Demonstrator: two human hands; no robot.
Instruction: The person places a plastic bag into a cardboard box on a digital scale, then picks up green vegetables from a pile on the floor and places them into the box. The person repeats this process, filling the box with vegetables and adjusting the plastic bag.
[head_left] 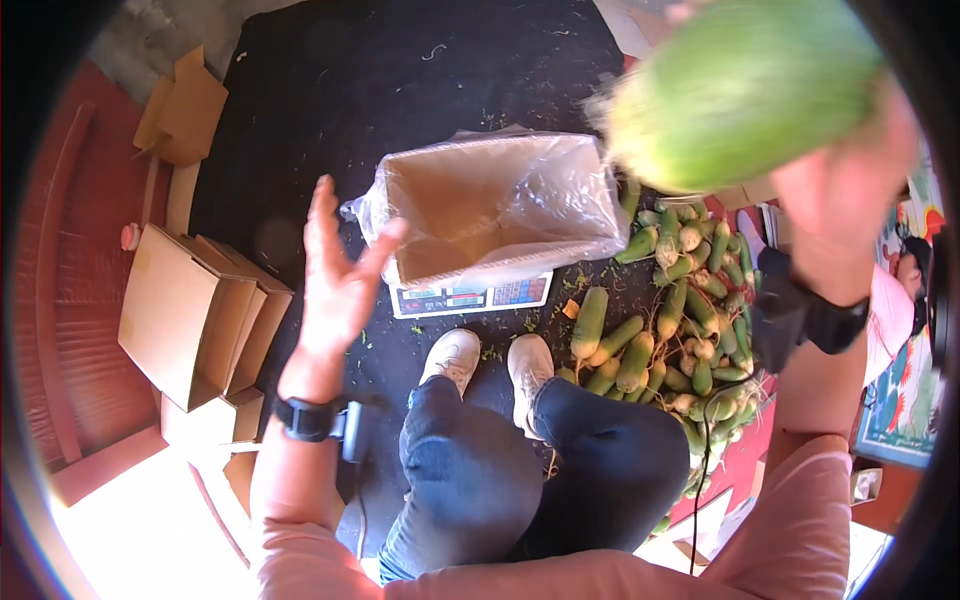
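Note:
My right hand, raised high at the upper right, grips a large green radish with a pale root end pointing left. Both are close to the camera and blurred. My left hand is held up with its fingers apart and holds nothing, just left of a cardboard box. Clear plastic lines this open box and folds over its rim. It stands on a white electronic scale with a display and keys along its near edge. Inside I see only the brown bottom and walls.
A heap of green radishes spreads right of the scale and my legs. Cardboard boxes stand at the left, with another flapped box behind. A dark mat covers the floor. A thin black cable hangs at the right.

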